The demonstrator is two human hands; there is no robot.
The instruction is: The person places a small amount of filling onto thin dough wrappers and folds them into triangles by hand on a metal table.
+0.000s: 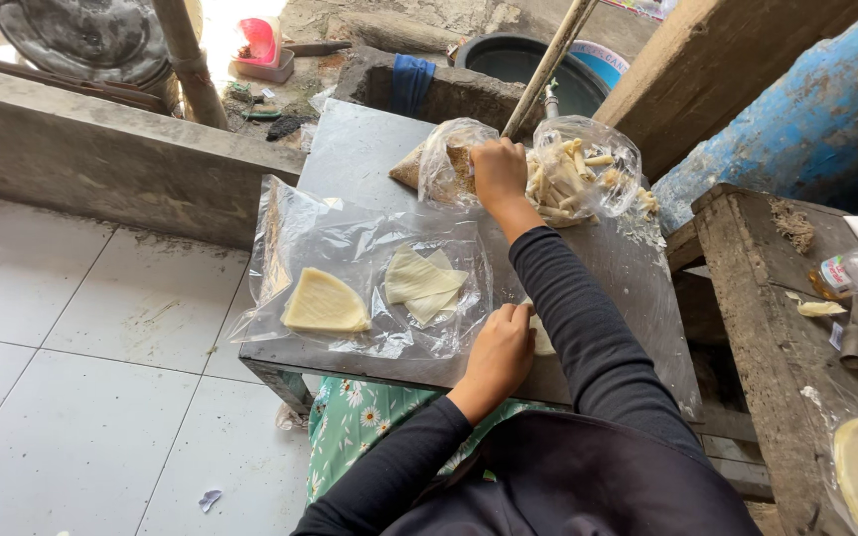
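Reaching forward, my right hand (500,171) is closing its fingers on a clear bag of crumbs (446,169) at the far end of the grey table (359,149); my left hand (500,349) is pressing curled fingers onto a pale wrapper piece (541,337) near the table's front edge.

Two bare hands, left hand (497,352) and right hand (500,171), no rings, gloves or wristbands visible. Long black sleeves, snug and plain, reaching right to the wrists: left sleeve (389,471) entering from 6 o'clock, right sleeve (588,337) running from 5 o'clock up toward 12. Dark, near-black top (588,486) filling the lower edge around 5 o'clock, smooth fabric without print or buttons showing. Below the sleeves, near 6 o'clock, a green garment (355,422) patterned with white daisy-like flowers with yellow centres, loosely folded
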